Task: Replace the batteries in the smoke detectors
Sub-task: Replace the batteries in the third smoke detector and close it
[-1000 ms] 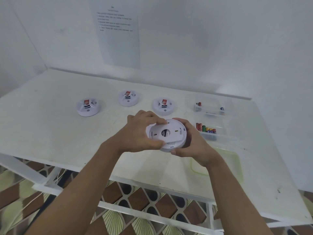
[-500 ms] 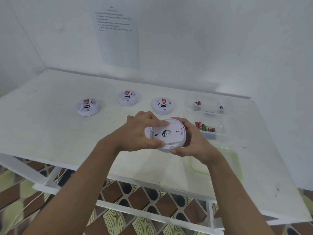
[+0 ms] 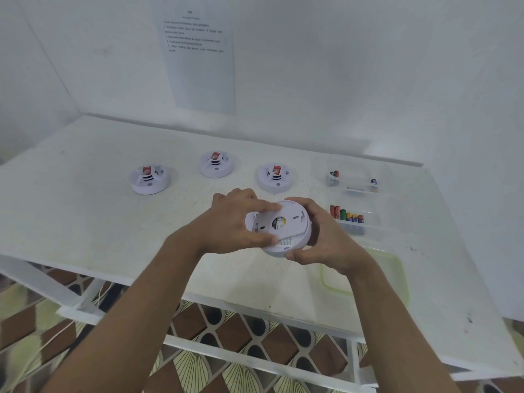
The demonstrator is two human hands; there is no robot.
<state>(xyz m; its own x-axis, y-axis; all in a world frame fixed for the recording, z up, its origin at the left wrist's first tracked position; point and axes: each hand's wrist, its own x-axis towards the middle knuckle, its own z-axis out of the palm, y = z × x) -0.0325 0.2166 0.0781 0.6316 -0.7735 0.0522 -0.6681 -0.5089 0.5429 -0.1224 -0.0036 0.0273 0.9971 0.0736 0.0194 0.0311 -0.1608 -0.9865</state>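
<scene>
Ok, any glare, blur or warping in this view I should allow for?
Head view: soft even light, no glare; the wall notice is too blurred to read; the smoke detector is fairly sharp; the floor smears at lower left.

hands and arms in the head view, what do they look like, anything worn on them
The left hand and the right hand are both bare, each on a bare forearm. No sleeves, gloves, watch, rings or wristbands show, and there are no markings or cables on them.
</scene>
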